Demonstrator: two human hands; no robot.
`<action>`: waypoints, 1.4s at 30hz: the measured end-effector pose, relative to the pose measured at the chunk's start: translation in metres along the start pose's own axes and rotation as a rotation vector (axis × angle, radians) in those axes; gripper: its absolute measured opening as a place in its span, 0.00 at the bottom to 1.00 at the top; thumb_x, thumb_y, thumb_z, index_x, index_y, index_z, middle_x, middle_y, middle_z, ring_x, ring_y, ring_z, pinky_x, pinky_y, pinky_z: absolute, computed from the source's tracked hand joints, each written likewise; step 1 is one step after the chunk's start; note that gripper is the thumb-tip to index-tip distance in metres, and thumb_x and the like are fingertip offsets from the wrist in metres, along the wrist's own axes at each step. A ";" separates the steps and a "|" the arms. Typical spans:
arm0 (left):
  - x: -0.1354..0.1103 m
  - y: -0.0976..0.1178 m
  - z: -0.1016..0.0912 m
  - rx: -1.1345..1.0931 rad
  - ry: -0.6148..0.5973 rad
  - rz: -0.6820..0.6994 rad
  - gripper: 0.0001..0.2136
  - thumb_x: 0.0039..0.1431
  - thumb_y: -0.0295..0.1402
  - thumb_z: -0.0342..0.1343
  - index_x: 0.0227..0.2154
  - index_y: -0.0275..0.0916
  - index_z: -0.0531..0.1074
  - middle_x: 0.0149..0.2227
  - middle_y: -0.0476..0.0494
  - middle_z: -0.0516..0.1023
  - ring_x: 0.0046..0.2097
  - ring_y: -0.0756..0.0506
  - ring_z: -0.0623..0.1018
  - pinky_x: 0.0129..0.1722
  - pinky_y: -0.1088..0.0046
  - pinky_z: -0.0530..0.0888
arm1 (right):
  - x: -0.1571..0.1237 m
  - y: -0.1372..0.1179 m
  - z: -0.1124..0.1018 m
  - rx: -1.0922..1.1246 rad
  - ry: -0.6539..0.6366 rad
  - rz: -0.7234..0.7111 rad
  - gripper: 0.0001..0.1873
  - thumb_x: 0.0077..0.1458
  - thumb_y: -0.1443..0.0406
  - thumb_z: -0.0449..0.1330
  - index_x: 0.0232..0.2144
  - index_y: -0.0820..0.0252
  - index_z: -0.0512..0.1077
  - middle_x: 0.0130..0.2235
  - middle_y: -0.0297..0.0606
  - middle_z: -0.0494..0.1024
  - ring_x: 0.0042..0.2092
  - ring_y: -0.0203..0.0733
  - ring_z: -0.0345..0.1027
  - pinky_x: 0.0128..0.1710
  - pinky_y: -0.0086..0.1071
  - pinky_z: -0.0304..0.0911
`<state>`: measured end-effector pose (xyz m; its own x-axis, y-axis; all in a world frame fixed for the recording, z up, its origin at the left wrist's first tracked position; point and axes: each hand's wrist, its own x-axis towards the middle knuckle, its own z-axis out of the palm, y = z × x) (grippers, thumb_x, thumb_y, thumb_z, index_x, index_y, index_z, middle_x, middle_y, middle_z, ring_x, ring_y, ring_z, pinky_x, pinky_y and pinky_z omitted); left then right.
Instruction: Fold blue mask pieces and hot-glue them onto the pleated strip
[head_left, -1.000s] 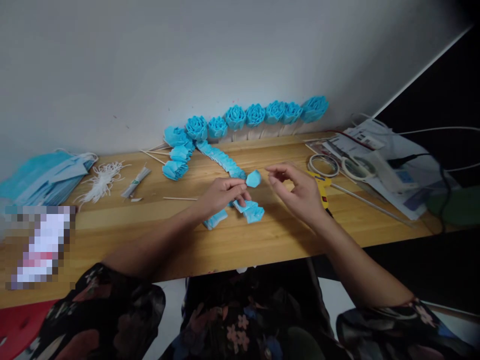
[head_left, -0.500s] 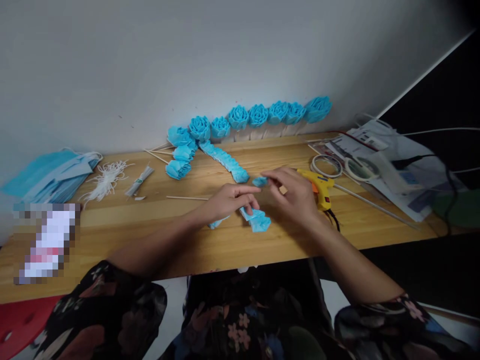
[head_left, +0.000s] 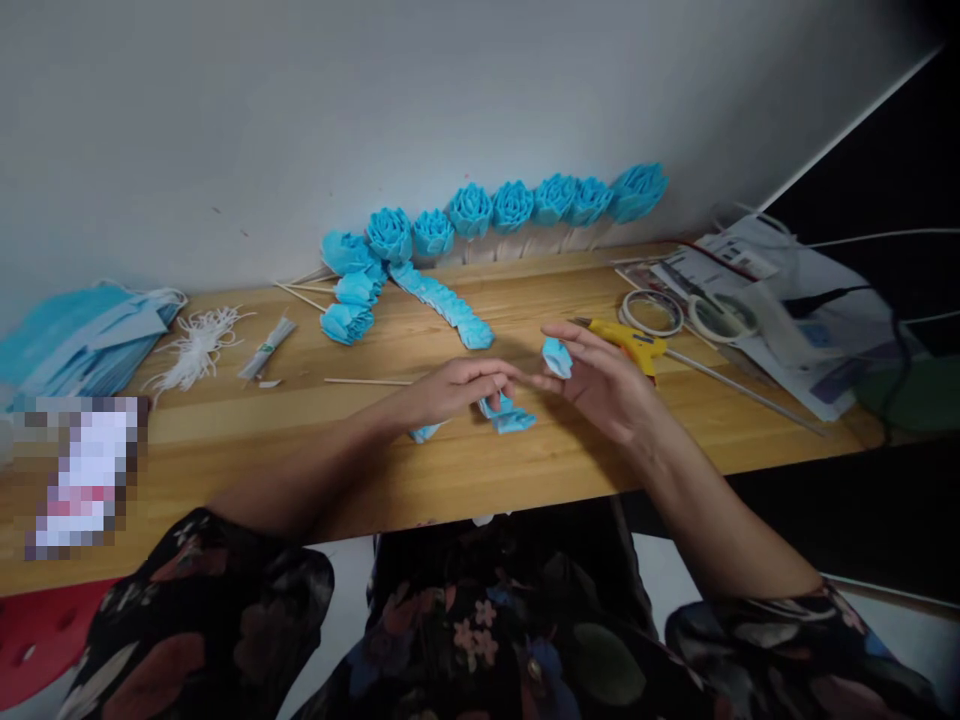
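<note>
My right hand (head_left: pixel 604 385) holds a small light-blue fabric petal (head_left: pixel 556 357) between thumb and fingers, raised above the table. My left hand (head_left: pixel 469 388) is closed, palm down, with its fingertips close to the right thumb. What it grips, if anything, is hidden. Under its fingers lie folded blue petals (head_left: pixel 514 417), and another blue piece (head_left: pixel 427 433) shows below the wrist. A thin wooden stick (head_left: pixel 366 381) runs behind the left hand. The yellow glue gun (head_left: pixel 637 347) lies just beyond my right hand, partly covered by it.
Finished blue flowers (head_left: pixel 513 206) line the wall, and a row of blue petals (head_left: pixel 442 300) lies before them. Face masks (head_left: pixel 97 340), white cords (head_left: pixel 202 345) and a tied bundle (head_left: pixel 268 347) lie left. Tape rolls (head_left: pixel 651 313), a glue stick (head_left: pixel 742 393) and papers (head_left: pixel 817 370) are right.
My right hand has turned and shifted slightly right and up, bringing the blue petal away from the left fingers. My left hand stays over the folded petals. The view has tilted slightly.
</note>
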<state>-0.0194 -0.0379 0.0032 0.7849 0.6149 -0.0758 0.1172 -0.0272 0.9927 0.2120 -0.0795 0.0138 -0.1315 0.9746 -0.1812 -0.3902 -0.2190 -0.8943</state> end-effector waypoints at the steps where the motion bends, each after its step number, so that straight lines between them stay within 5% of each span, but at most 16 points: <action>1: 0.001 -0.003 0.000 -0.004 0.011 0.015 0.15 0.71 0.37 0.53 0.54 0.37 0.76 0.41 0.41 0.80 0.39 0.49 0.78 0.42 0.70 0.75 | -0.003 0.001 -0.001 0.004 -0.030 0.021 0.12 0.51 0.59 0.72 0.40 0.51 0.81 0.34 0.32 0.78 0.36 0.38 0.72 0.41 0.38 0.75; 11: 0.000 -0.007 0.001 -0.098 -0.041 0.015 0.19 0.69 0.44 0.56 0.55 0.39 0.72 0.36 0.44 0.79 0.36 0.48 0.78 0.38 0.70 0.74 | -0.008 0.022 -0.011 -0.074 -0.200 0.122 0.15 0.51 0.55 0.73 0.37 0.55 0.81 0.35 0.34 0.79 0.37 0.38 0.72 0.42 0.35 0.68; 20: 0.002 -0.001 -0.004 -0.288 0.173 -0.050 0.13 0.67 0.35 0.55 0.50 0.35 0.73 0.30 0.48 0.78 0.32 0.49 0.80 0.39 0.70 0.73 | -0.013 0.012 -0.002 -0.187 -0.244 0.136 0.18 0.49 0.51 0.74 0.35 0.55 0.80 0.33 0.33 0.77 0.36 0.37 0.69 0.41 0.34 0.65; 26: 0.003 -0.011 -0.006 -0.273 0.079 -0.053 0.17 0.68 0.41 0.58 0.53 0.36 0.73 0.37 0.43 0.82 0.40 0.45 0.83 0.46 0.65 0.75 | -0.006 0.000 -0.013 -0.227 -0.047 -0.022 0.18 0.47 0.47 0.73 0.33 0.52 0.80 0.33 0.36 0.75 0.36 0.42 0.69 0.41 0.39 0.69; 36: 0.004 -0.017 -0.007 -0.277 0.025 0.000 0.18 0.70 0.45 0.56 0.54 0.38 0.74 0.38 0.41 0.82 0.41 0.44 0.83 0.49 0.61 0.75 | -0.003 0.011 -0.003 -0.221 -0.226 0.079 0.20 0.49 0.46 0.71 0.30 0.55 0.77 0.32 0.35 0.73 0.36 0.41 0.68 0.38 0.37 0.68; 42: 0.007 -0.009 -0.009 -0.399 0.183 -0.030 0.18 0.69 0.43 0.57 0.52 0.36 0.73 0.33 0.43 0.81 0.37 0.45 0.83 0.45 0.65 0.76 | -0.005 0.013 -0.003 -0.281 -0.215 0.130 0.20 0.50 0.43 0.70 0.29 0.51 0.76 0.34 0.38 0.76 0.39 0.45 0.72 0.43 0.41 0.69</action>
<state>-0.0206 -0.0262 -0.0049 0.6596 0.7415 -0.1228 -0.1344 0.2772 0.9514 0.2104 -0.0871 0.0016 -0.3631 0.9010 -0.2375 -0.0964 -0.2899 -0.9522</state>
